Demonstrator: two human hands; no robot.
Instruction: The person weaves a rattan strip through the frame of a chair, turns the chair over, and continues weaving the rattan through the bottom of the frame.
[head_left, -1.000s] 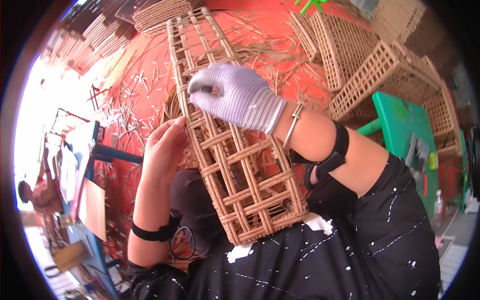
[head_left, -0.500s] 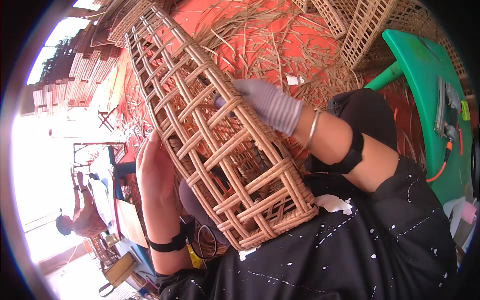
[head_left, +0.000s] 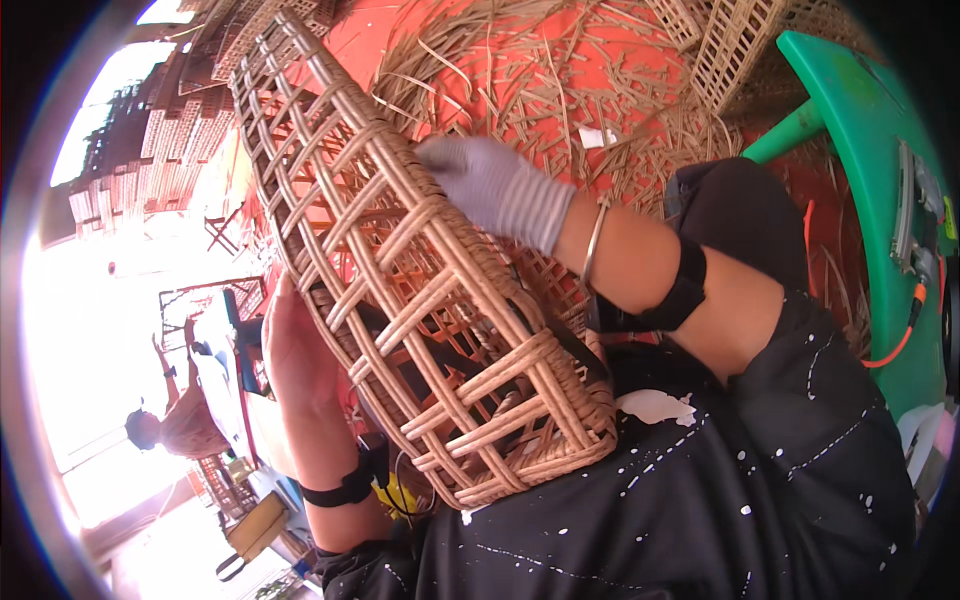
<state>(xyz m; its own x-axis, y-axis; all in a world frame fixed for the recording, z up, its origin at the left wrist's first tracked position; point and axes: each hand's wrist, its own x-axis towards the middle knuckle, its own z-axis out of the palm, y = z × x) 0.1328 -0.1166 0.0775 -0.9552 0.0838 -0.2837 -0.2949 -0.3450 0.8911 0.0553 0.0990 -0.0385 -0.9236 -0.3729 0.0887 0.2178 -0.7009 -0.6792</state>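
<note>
A long wicker basket (head_left: 415, 290) of brown open weave slants from the far left down to my lap, its near end resting against my dark clothing. My bare left hand (head_left: 298, 345) holds its left long side, the fingertips hidden behind the weave. My right hand (head_left: 495, 190), in a grey striped glove, is closed at the right long edge about midway along; its fingertips go out of sight behind the cane. I cannot make out whether a strand is between those fingers.
Cut cane strips (head_left: 560, 100) litter the red floor (head_left: 360, 45). More woven baskets (head_left: 735, 50) stand at the far right. A green stool (head_left: 860, 180) with a tool and orange-ended hose lies at my right. Another person (head_left: 190, 425) is at the left, beside stacked wicker pieces (head_left: 160, 140).
My right hand has moved left and away from me along the basket's edge, its fingers now out of the weave openings. The basket has tilted slightly, showing more of its right side.
</note>
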